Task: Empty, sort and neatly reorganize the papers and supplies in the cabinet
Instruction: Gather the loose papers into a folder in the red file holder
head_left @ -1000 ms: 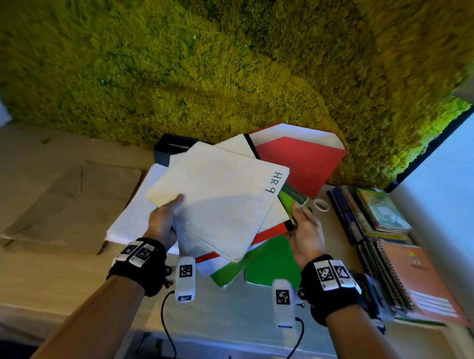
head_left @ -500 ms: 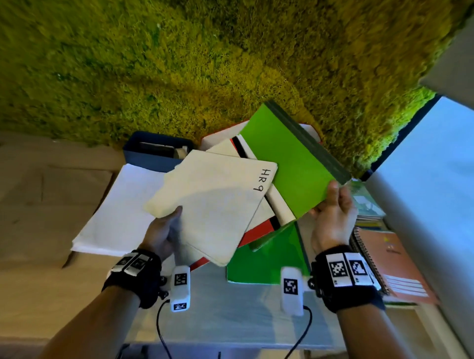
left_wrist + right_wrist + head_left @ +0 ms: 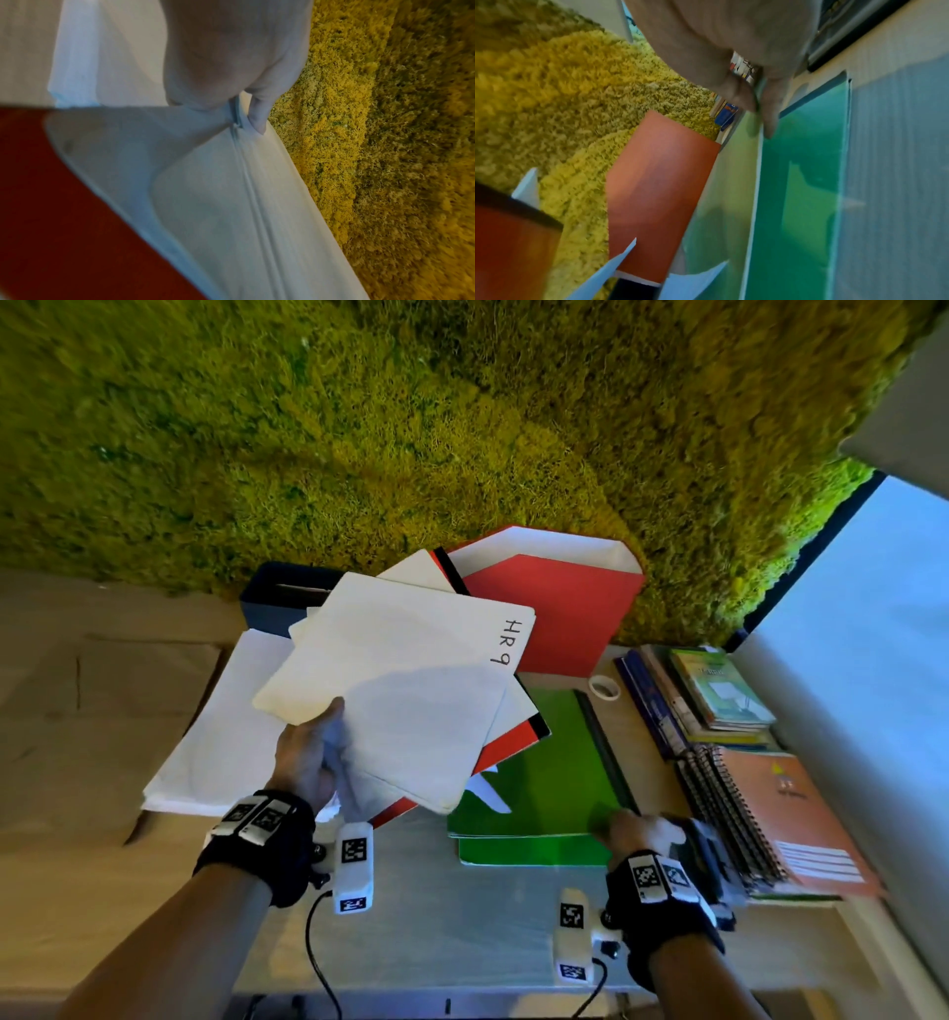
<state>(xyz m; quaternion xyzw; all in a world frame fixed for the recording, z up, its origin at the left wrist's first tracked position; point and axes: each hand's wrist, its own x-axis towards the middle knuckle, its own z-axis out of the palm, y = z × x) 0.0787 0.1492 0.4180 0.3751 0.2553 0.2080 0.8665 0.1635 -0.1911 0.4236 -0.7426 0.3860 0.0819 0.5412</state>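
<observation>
My left hand (image 3: 308, 757) grips a fanned bundle held over the table: white folders (image 3: 411, 701), the top one marked "HR 9", with a red folder (image 3: 508, 744) under them. The left wrist view shows my thumb (image 3: 257, 109) pinching the white folders (image 3: 231, 203) at their edge. My right hand (image 3: 637, 829) pinches the near right corner of a green folder (image 3: 554, 762), which lies flat on another green folder (image 3: 513, 855). In the right wrist view the fingers (image 3: 770, 113) clamp that green folder's (image 3: 723, 182) edge.
A red folder (image 3: 554, 608) leans on the moss wall (image 3: 411, 428) beside a dark blue box (image 3: 277, 603). A white paper stack (image 3: 221, 737) and brown paper (image 3: 102, 711) lie left. A tape roll (image 3: 604, 686), books (image 3: 719, 695) and spiral notebooks (image 3: 770, 814) lie right.
My right hand pulled the green folder out of the bundle, raised it, then lowered it flat onto the green folder on the table. The left hand keeps holding the white and red bundle.
</observation>
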